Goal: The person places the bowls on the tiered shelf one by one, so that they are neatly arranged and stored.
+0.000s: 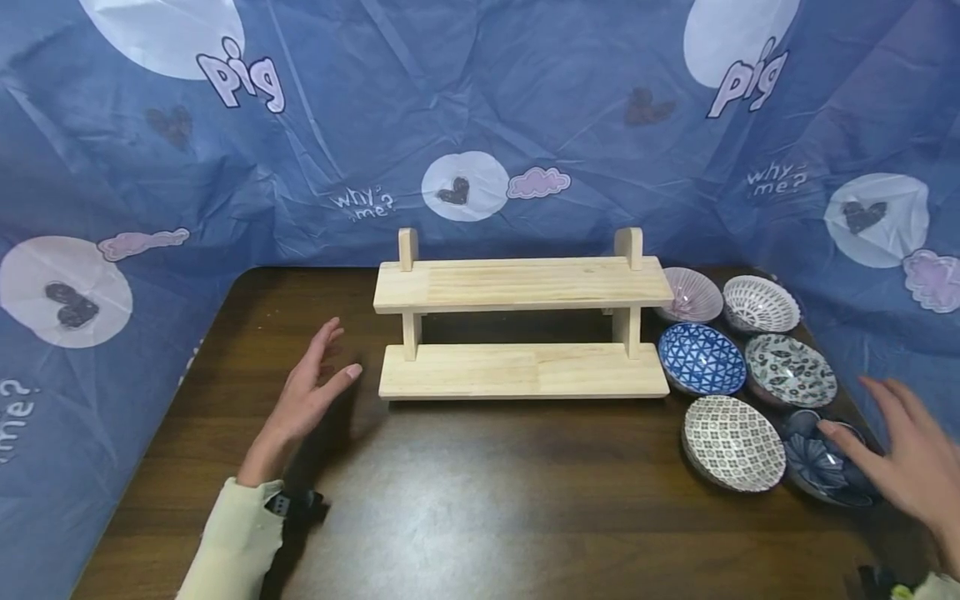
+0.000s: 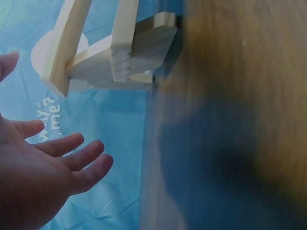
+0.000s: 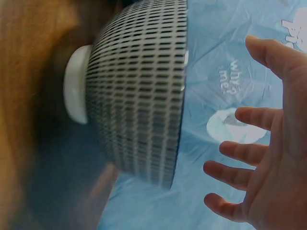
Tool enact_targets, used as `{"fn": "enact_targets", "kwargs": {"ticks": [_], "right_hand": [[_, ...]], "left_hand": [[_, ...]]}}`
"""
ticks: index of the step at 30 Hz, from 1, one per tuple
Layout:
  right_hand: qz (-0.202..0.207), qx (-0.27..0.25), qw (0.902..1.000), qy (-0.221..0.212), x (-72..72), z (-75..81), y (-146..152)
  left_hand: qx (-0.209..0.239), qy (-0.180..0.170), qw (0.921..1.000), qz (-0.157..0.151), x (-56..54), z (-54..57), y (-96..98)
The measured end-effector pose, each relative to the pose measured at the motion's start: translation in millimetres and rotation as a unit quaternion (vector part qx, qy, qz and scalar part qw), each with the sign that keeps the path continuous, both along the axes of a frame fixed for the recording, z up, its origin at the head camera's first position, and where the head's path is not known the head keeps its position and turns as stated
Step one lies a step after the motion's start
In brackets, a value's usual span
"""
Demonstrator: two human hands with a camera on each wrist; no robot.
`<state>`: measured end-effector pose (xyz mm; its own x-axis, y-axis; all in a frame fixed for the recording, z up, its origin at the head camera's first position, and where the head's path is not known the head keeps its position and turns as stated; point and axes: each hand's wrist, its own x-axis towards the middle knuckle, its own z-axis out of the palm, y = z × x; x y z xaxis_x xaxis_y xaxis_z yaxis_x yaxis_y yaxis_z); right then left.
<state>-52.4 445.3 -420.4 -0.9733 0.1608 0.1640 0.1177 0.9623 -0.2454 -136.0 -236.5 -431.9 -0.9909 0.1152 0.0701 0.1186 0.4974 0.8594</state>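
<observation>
My left hand (image 1: 306,398) is held over the table with fingers loosely spread, a little left of a two-tier wooden shelf (image 1: 525,371). Nothing lies in its palm; the left wrist view shows the shelf's end (image 2: 144,52) beyond the fingers (image 2: 91,175). On the far right, my right hand (image 1: 911,450) hovers with spread fingers and overlaps a dark blue flower-patterned bowl (image 1: 817,457). Beside that stands a bowl with a grey-and-white lattice pattern (image 1: 733,443). The right wrist view has a bowl with a checked outside (image 3: 139,91) apart from the open fingers (image 3: 230,175).
Behind these stand a blue triangle-patterned bowl (image 1: 702,358), a leaf-patterned bowl (image 1: 791,371), a pink bowl (image 1: 692,294) and a white bowl with dark dashes (image 1: 761,304). The brown table (image 1: 480,500) meets a blue printed curtain (image 1: 480,100) at its back and sides.
</observation>
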Motion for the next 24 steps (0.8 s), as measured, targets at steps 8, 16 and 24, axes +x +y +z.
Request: {"fn": "enact_targets", "kwargs": {"ticks": [8,16,24], "right_hand": [[-0.003,-0.050,0.9985,0.023,18.6,-17.5,9],[-0.007,-0.090,0.9959,0.004,28.5,-30.5,14],[-0.034,-0.103,0.9936,-0.030,36.5,-44.7,13]], "left_hand": [[0.034,-0.009,0.9993,-0.013,-1.1,-13.7,8.6],[0.037,-0.023,0.9986,-0.030,-2.0,-22.7,12.3],[0.037,-0.045,0.9969,-0.052,-9.6,-29.6,12.8]]}}
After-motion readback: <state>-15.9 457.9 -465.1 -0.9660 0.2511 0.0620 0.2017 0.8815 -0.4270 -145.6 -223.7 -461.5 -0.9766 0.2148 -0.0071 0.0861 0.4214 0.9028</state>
